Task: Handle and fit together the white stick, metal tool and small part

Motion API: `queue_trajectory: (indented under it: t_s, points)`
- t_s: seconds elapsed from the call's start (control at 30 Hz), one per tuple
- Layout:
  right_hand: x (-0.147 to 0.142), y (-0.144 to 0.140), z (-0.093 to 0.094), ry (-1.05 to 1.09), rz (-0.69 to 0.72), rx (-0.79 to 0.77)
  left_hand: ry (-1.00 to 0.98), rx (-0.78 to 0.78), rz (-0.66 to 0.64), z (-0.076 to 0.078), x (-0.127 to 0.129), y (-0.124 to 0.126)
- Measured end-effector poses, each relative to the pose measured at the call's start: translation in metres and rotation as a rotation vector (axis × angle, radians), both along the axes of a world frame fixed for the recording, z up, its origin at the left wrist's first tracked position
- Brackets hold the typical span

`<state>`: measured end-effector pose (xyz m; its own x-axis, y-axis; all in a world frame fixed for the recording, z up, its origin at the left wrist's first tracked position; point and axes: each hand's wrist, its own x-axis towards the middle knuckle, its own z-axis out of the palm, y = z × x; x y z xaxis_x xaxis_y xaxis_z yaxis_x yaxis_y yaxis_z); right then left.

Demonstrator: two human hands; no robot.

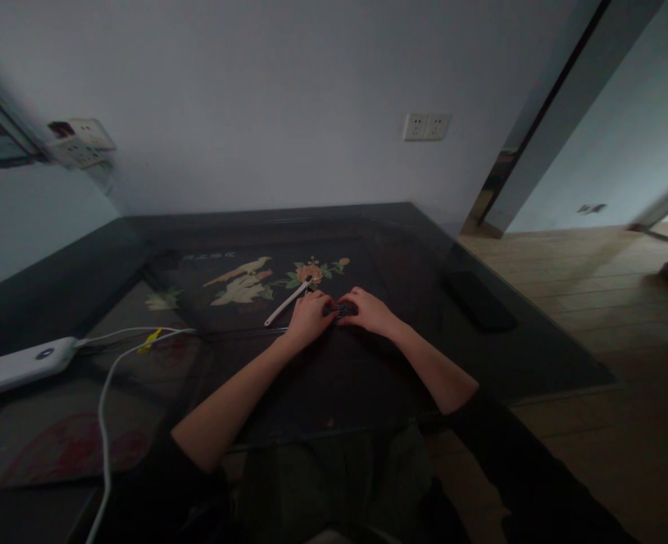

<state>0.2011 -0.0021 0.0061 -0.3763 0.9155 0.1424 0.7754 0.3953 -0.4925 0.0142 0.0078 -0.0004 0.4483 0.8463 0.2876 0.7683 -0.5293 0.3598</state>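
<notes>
Black lacquered worktop (481, 355) under a glass sheet, inlaid with a bird-and-flower motif (266, 281), seen from above and behind the forearms. Left hand (310, 317) and right hand (368, 310) brought together at mid-worktop, fingertips meeting over a small dark object (341, 310) resting on or just above the glass. Both hands curled, fingers bent inward and pinching at that object from either side; grip on it likely but not fully confirmed, contact points being masked by the fingers. White slender tool (287, 301), possibly a toothbrush or similar stick, lying slanted just beside the left hand, one end near the knuckles, apparently not gripped. Step in hand, as judged: fine two-handed fiddling with the small object, close work at the fingertips. Next move, as judged: steady pinch from both sides and small, controlled finger motion, with care not to knock the white tool. White power bank (20, 366) at the left edge, partly cut off, with a white cable (105, 408) trailing toward the lower frame and a yellow tag (151, 340) near its plug end. Dark flat item (480, 301) well apart to the right, identity unclear in the dim light. Wall sockets (426, 126) above. Nature, shape and parts of the small object not discernible; lower body and sleeves cropped.
</notes>
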Motion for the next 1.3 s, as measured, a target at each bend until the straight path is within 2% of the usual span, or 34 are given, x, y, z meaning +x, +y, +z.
queue_trajectory:
  t_s: [0.3, 0.53, 0.83, 1.3]
  points:
    - [-0.0006, 0.0001, 0.0001, -0.014, -0.012, -0.003, 0.108, -0.062, -0.017, 0.0018, 0.0007, -0.0025]
    - [-0.0007, 0.0009, -0.0006, -0.007, -0.024, -0.008, 0.135, -0.022, -0.025, 0.0031, 0.0008, -0.0043]
    - [-0.0002, 0.0017, -0.0032, 0.002, -0.025, 0.008, 0.137, 0.04, -0.061, -0.0034, -0.002, -0.002]
    - [0.0003, 0.0017, -0.0033, 0.005, -0.024, -0.008, 0.161, 0.023, -0.056, 0.0041, 0.0001, -0.007]
